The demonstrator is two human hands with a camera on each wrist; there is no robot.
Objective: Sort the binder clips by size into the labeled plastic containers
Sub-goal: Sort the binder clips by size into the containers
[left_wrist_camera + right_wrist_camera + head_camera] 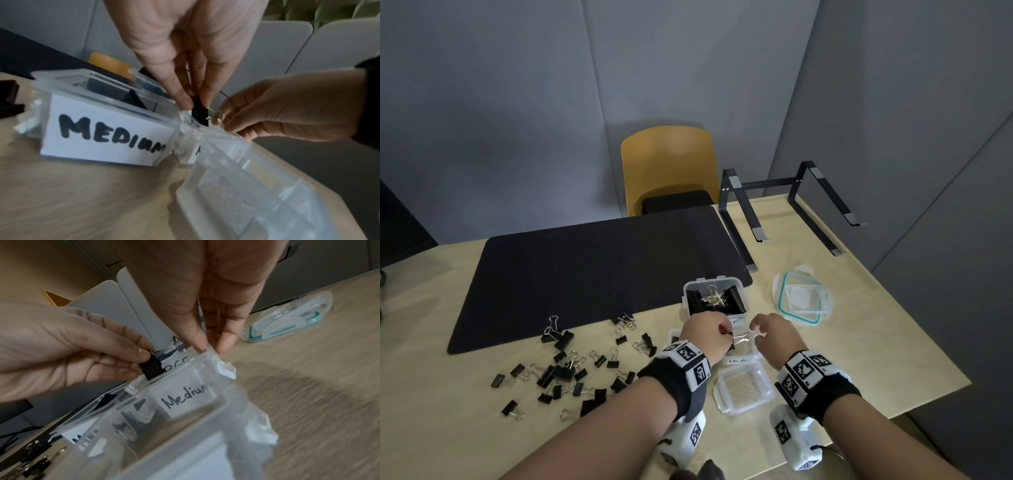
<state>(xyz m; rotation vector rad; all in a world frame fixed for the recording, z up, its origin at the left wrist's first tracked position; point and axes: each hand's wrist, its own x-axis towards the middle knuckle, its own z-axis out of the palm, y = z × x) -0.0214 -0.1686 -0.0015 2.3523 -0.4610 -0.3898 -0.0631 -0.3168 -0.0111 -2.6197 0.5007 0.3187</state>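
On the wooden table [825, 308], many binder clips [558, 373] still lie unsorted beside the left hand [705, 337], which pinches one black clip [198, 112] above the medium container [107, 129]. The right hand [774, 334] hangs relaxed, holding nothing. A far container [717, 296] beyond both hands already holds clips.

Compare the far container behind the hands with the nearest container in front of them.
The far container holds large black binder clips; the nearest container shows none. The far one sits partly on the black mat, the nearest on bare table. Both are clear plastic, lidless.
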